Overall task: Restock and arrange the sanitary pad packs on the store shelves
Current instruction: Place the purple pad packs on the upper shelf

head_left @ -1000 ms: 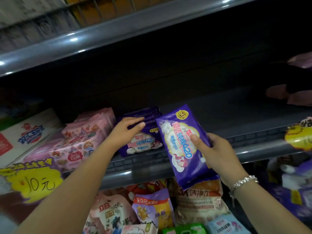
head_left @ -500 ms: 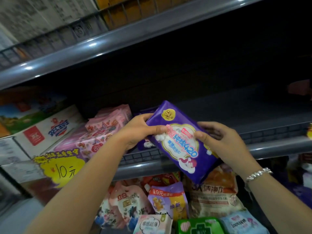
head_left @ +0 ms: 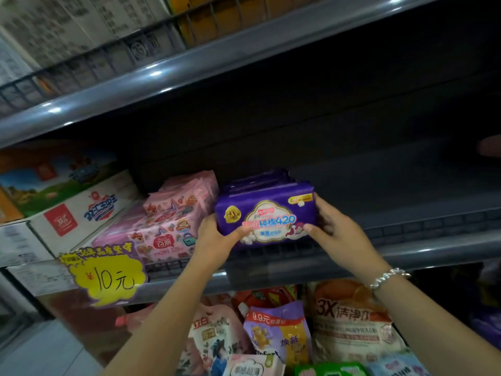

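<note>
**Seating the purple pack at the front of its row**

I see the purple pad pack (head_left: 267,217) at centre frame, held landscape with its printed face toward me. My left hand (head_left: 217,237) grips its left end, thumb across the lower front. My right hand (head_left: 332,232) grips the right end, thumb on the lower front corner and fingers curled behind. Holding both ends keeps the soft pack square to the shelf edge.

The pack sits just above the shelf rail (head_left: 406,256), directly in front of the purple stack (head_left: 260,179), whose tops show behind it. I cannot tell whether its bottom edge already touches the shelf. I judge this to be the placing step: the pack goes in as the front facing of that row, label outward.

Just left of it stand the pink packs (head_left: 173,221), almost touching my left hand. That side leaves little room for fingers, so I would withdraw the left hand with care. Right of centre the shelf is dark and unfilled, leaving restocking to do. A yellow price tag (head_left: 108,278) hangs at lower left.
</note>
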A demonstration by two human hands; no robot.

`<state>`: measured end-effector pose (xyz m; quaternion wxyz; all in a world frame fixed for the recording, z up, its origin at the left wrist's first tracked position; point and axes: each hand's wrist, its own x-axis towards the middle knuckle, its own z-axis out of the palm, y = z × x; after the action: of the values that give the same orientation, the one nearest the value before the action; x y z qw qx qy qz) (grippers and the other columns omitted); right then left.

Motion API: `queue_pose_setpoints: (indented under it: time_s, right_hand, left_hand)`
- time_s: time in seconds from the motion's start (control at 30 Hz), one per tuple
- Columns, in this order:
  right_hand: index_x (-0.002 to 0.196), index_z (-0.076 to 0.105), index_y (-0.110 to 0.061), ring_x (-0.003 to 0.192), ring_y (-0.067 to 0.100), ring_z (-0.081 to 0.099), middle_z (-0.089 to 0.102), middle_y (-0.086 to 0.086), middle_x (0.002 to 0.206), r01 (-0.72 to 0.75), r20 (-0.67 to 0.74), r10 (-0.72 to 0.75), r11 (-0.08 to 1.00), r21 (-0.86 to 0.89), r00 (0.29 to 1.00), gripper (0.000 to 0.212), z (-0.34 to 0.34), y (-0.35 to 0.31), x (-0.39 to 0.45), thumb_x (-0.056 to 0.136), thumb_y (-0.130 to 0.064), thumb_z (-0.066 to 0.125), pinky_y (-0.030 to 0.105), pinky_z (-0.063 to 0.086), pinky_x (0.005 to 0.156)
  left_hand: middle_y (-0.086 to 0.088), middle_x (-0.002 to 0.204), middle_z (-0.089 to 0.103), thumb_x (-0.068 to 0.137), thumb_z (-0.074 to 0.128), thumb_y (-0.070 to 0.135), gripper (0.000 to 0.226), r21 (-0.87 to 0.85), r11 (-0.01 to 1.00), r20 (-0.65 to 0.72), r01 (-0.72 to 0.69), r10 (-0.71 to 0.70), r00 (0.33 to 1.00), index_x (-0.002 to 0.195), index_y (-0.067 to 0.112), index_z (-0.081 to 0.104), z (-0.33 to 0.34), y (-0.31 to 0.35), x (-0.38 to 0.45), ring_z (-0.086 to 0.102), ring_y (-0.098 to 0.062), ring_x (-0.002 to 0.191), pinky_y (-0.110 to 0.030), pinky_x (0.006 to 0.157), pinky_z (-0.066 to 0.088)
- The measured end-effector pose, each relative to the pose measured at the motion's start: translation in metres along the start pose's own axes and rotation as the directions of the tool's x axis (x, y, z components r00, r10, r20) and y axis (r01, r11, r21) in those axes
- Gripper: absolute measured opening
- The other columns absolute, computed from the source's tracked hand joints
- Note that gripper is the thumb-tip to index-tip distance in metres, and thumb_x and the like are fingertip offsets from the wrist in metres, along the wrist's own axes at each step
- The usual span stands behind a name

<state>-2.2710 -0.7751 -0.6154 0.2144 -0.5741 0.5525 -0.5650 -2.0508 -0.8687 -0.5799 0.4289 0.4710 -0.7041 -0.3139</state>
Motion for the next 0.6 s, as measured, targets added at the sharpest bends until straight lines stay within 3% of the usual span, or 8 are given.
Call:
queue_pose_setpoints:
  time_s: [0.07,0.1,0.17,0.27,0.33,0.4,0.5,0.6]
  right_hand:
    - [0.152,0.014,-0.033,0.118,-0.002,0.047,0.044,-0.017,0.136,0.005,0.065,0.003,0.993,-0.121,0.998,0.075,0.004,-0.002,-0.001,0.093,-0.021,0.060,0.008,0.044,0.090]
    - [0.152,0.008,-0.035,0.117,-0.004,0.043,0.040,-0.019,0.134,0.001,0.111,0.019,0.983,-0.182,0.994,0.076,0.006,-0.004,-0.001,0.094,-0.023,0.057,0.001,0.040,0.083]
    - [0.151,-0.003,-0.035,0.120,-0.001,0.039,0.037,-0.015,0.138,0.000,0.170,0.047,0.964,-0.267,0.984,0.078,0.008,-0.006,0.001,0.097,-0.026,0.052,0.008,0.040,0.085]
    - [0.152,-0.009,-0.029,0.131,0.010,0.031,0.031,-0.007,0.151,0.042,0.173,0.043,0.887,-0.460,0.984,0.075,0.014,-0.006,0.006,0.099,-0.033,0.044,0.027,0.033,0.103]
    - [0.152,-0.009,-0.026,0.131,0.015,0.030,0.026,-0.007,0.154,0.065,0.159,0.041,0.791,-0.608,0.986,0.070,0.021,-0.004,0.006,0.101,-0.038,0.036,0.030,0.027,0.103]
    - [0.153,-0.008,-0.025,0.129,0.016,0.030,0.024,-0.007,0.156,0.083,0.145,0.022,0.728,-0.681,0.989,0.065,0.028,0.000,0.006,0.102,-0.042,0.030,0.029,0.025,0.099]
    - [0.153,-0.002,-0.024,0.127,0.015,0.032,0.033,-0.006,0.151,0.056,0.109,0.019,0.767,-0.639,0.994,0.061,0.031,0.002,0.007,0.102,-0.041,0.028,0.026,0.023,0.096]
    - [0.153,0.015,-0.022,0.125,0.016,0.038,0.050,0.002,0.133,-0.023,0.041,0.045,0.901,-0.432,0.998,0.056,0.025,-0.002,0.005,0.102,-0.034,0.035,0.026,0.029,0.097]
  left_hand:
    - [-0.003,0.119,0.060,0.074,0.081,0.031,0.041,0.071,0.997,-0.008,0.028,-0.028,1.000,0.105,0.026,0.056,-0.004,-0.010,0.004,0.062,-0.018,0.105,-0.037,0.090,0.052]
    - [-0.003,0.122,0.060,0.073,0.082,0.031,0.048,0.072,0.997,-0.014,0.037,-0.036,0.999,0.112,0.023,0.055,-0.004,-0.014,0.006,0.062,-0.018,0.106,-0.039,0.091,0.053]
    - [-0.002,0.120,0.063,0.071,0.083,0.028,0.055,0.072,0.997,-0.048,0.013,-0.010,0.999,0.118,0.021,0.054,-0.003,-0.014,0.008,0.063,-0.016,0.104,-0.039,0.090,0.054]
    - [0.002,0.117,0.064,0.070,0.085,0.022,0.057,0.109,0.994,-0.100,-0.001,0.012,0.995,0.117,0.019,0.053,-0.001,-0.015,0.011,0.062,-0.015,0.103,-0.035,0.088,0.053]
    - [0.000,0.120,0.061,0.068,0.086,0.020,0.061,0.127,0.991,-0.118,0.042,-0.027,0.993,0.117,0.018,0.049,-0.001,-0.018,0.011,0.061,-0.016,0.104,-0.031,0.087,0.051]
    - [-0.003,0.132,0.053,0.065,0.087,0.022,0.079,0.128,0.986,-0.126,0.104,-0.087,0.988,0.129,0.017,0.041,-0.002,-0.021,0.010,0.057,-0.019,0.115,-0.037,0.095,0.050]
    - [-0.007,0.154,0.024,0.069,0.084,0.031,0.105,0.173,0.980,-0.123,0.100,-0.079,0.989,0.151,0.025,0.019,0.001,-0.011,0.008,0.031,-0.025,0.140,-0.047,0.112,0.035]
    - [0.000,0.160,0.008,0.077,0.069,0.055,0.093,0.455,0.890,-0.082,-0.030,0.075,0.994,0.151,0.035,0.018,0.011,0.014,0.008,0.008,-0.022,0.146,-0.049,0.117,0.008]
